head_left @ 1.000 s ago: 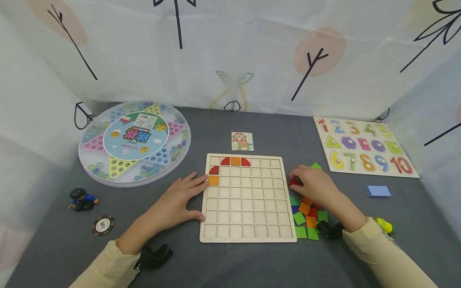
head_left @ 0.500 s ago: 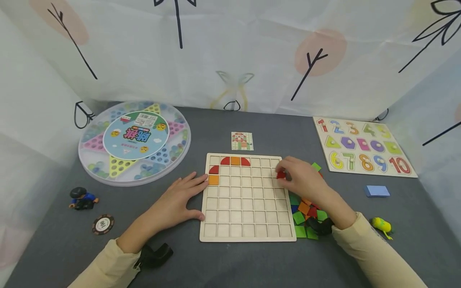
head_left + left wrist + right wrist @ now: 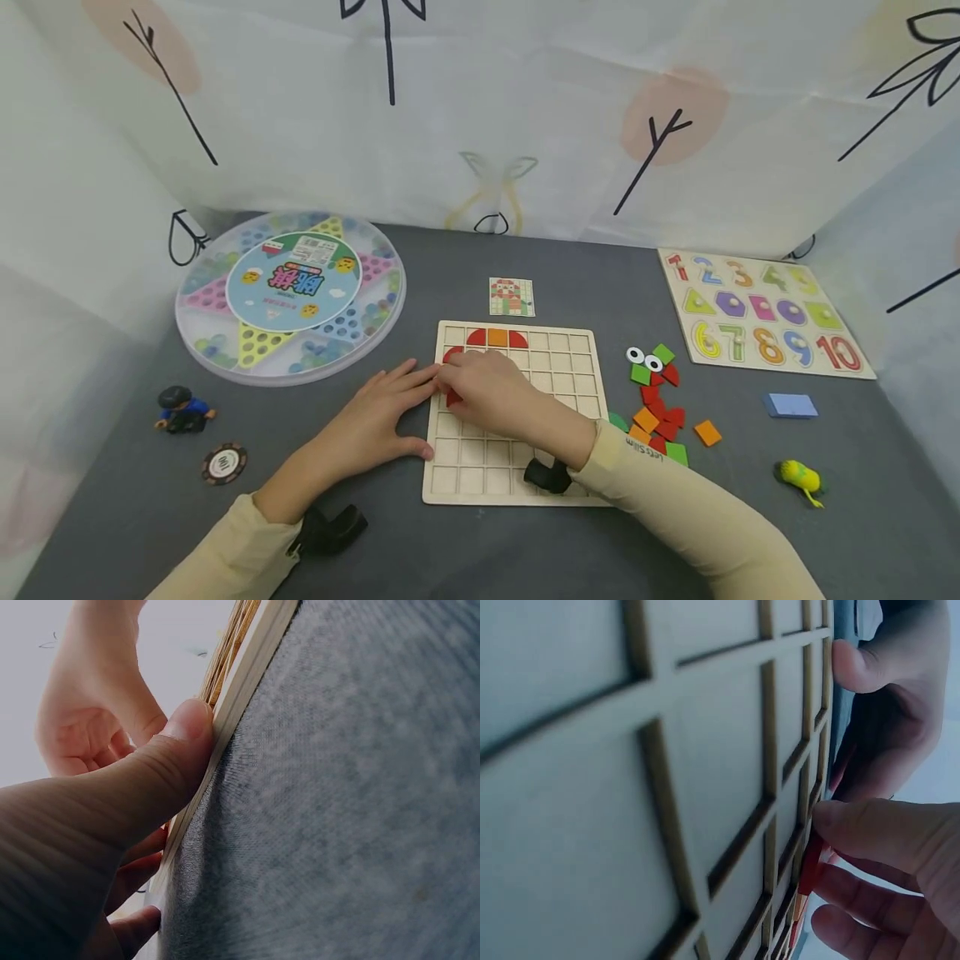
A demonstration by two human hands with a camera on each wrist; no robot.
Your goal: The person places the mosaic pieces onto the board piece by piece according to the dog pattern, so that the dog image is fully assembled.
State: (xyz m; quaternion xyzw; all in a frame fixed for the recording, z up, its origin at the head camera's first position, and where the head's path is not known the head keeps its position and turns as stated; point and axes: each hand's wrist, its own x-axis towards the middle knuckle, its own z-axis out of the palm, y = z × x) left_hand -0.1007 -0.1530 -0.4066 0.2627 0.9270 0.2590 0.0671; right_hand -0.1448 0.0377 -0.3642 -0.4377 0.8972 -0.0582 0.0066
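A wooden grid board (image 3: pixel 480 482) lies in the middle of the table. My left hand (image 3: pixel 371 421) rests at its left side with fingers spread, fingertips and thumb touching the edge. My right hand (image 3: pixel 495 396) reaches across the board and pinches a red tile (image 3: pixel 812 862) between thumb and fingers, over the left column. Along the top row sit an orange square tile (image 3: pixel 497 337) and, on either side, rounded red tiles (image 3: pixel 517 339). Another rounded red tile (image 3: pixel 452 353) lies in the left column; the orange square below it is covered by my right hand.
Right of the board are loose red, green and orange tiles (image 3: pixel 656 408) and two eye pieces (image 3: pixel 653 363). A small picture card (image 3: pixel 512 297) lies behind it. Around stand a Chinese checkers set (image 3: pixel 300 354), number puzzle (image 3: pixel 757 312), toy figure (image 3: pixel 182 410), poker chip (image 3: pixel 225 463), blue block (image 3: pixel 791 406) and yellow toy (image 3: pixel 800 477).
My right hand has picked up the red tile beside the board and carried it left across the grid to the left column. My left hand stays at the board's edge.
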